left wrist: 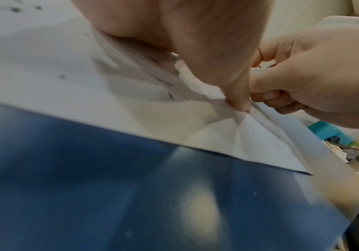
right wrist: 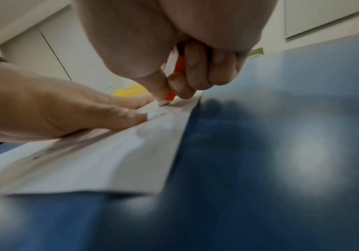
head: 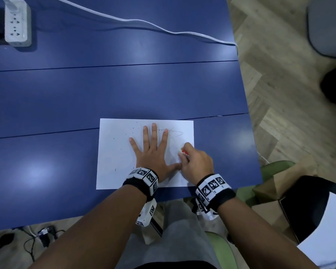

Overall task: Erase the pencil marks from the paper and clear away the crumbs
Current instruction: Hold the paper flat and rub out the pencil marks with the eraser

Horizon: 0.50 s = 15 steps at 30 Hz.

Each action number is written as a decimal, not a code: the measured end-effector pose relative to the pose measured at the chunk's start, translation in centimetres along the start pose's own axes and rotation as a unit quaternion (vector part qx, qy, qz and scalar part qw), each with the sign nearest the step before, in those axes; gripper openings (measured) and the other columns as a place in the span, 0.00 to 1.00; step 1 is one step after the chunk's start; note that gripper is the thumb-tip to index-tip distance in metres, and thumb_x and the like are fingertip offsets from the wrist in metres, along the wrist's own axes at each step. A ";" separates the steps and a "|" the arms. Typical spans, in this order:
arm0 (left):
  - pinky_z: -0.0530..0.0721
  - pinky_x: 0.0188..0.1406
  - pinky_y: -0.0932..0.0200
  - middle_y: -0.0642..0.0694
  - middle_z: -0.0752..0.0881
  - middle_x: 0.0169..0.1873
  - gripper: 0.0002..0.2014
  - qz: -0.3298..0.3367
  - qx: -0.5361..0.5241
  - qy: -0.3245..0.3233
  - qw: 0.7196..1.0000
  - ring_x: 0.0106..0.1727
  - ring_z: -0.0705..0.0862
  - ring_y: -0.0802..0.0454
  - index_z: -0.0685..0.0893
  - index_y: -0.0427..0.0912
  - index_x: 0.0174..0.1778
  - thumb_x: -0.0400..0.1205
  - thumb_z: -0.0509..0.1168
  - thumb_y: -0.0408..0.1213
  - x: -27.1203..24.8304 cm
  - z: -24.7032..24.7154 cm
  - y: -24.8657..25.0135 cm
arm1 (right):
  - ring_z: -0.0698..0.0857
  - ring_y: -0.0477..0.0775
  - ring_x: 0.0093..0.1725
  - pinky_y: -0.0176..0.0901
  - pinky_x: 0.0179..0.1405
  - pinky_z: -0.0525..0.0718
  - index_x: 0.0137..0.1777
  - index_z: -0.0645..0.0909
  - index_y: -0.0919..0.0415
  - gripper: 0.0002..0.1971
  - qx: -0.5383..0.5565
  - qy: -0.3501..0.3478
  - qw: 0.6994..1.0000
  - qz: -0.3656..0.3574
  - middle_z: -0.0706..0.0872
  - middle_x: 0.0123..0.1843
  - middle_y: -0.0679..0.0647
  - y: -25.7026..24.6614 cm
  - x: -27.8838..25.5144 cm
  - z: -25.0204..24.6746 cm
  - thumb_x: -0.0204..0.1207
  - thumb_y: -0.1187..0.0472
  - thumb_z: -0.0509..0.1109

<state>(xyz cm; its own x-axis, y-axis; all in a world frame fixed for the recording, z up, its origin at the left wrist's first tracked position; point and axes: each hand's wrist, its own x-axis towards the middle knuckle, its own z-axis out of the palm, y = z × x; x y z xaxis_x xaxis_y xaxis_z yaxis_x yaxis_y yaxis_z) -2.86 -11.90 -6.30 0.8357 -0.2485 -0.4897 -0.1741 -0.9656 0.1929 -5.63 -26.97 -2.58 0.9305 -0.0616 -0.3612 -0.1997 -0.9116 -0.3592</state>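
Note:
A white sheet of paper [head: 116, 156] lies near the front edge of the blue table [head: 105, 90]. Faint pencil scribbles [head: 176, 133] remain at its upper right, and dark eraser crumbs [head: 133, 129] are scattered across its left and top. My left hand [head: 153, 152] lies flat on the sheet with fingers spread, pressing it down. My right hand [head: 194, 160] pinches an eraser [head: 185, 153] in a red-orange sleeve, its white tip [right wrist: 163, 102] touching the paper by the right edge, next to my left thumb [left wrist: 238, 100]. The paper buckles slightly there.
A white power strip [head: 17, 22] sits at the far left, and a white cable [head: 144, 22] runs across the back of the table to its right edge. The table's right edge is just beyond my right hand. Boxes and a black bag [head: 308, 206] stand at the lower right.

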 end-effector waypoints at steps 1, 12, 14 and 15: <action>0.35 0.76 0.16 0.41 0.20 0.83 0.61 0.001 0.002 0.001 1.000 0.84 0.22 0.35 0.27 0.53 0.86 0.70 0.50 0.84 0.0 0.0 0.0 | 0.80 0.59 0.35 0.49 0.32 0.82 0.50 0.73 0.53 0.05 -0.004 0.003 1.000 0.002 0.81 0.34 0.50 0.1 0.1 0.0 0.82 0.52 0.63; 0.32 0.76 0.16 0.41 0.21 0.83 0.60 0.001 0.004 0.005 1.000 0.84 0.23 0.35 0.28 0.53 0.86 0.69 0.46 0.85 0.2 0.2 0.0 | 0.82 0.63 0.37 0.49 0.34 0.81 0.51 0.75 0.55 0.06 0.039 0.033 0.998 0.041 0.84 0.35 0.54 0.1 1.3 -0.5 0.82 0.53 0.65; 0.32 0.76 0.16 0.41 0.21 0.83 0.59 0.000 0.003 0.005 1.000 0.84 0.23 0.36 0.27 0.54 0.86 0.69 0.44 0.85 0.2 0.3 -0.1 | 0.82 0.63 0.37 0.52 0.36 0.84 0.51 0.75 0.54 0.06 0.053 0.031 0.997 0.048 0.85 0.36 0.55 -0.4 1.0 -0.4 0.81 0.53 0.65; 0.32 0.76 0.16 0.42 0.21 0.83 0.58 -0.001 0.000 0.008 1.000 0.84 0.23 0.36 0.27 0.54 0.86 0.69 0.42 0.84 0.2 0.4 -0.1 | 0.82 0.62 0.38 0.52 0.37 0.84 0.50 0.75 0.54 0.05 0.049 0.015 0.998 0.038 0.85 0.37 0.55 -0.7 0.7 -0.2 0.82 0.53 0.64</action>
<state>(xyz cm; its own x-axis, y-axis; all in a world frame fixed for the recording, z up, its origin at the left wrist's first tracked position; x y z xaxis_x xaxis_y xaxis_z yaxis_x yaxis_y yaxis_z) -2.88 -11.88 -6.74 0.8441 -0.2449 -0.4770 -0.1722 -0.9663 0.1913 -4.80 -26.47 -2.40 0.9196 -0.1430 -0.3660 -0.2987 -0.8596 -0.4145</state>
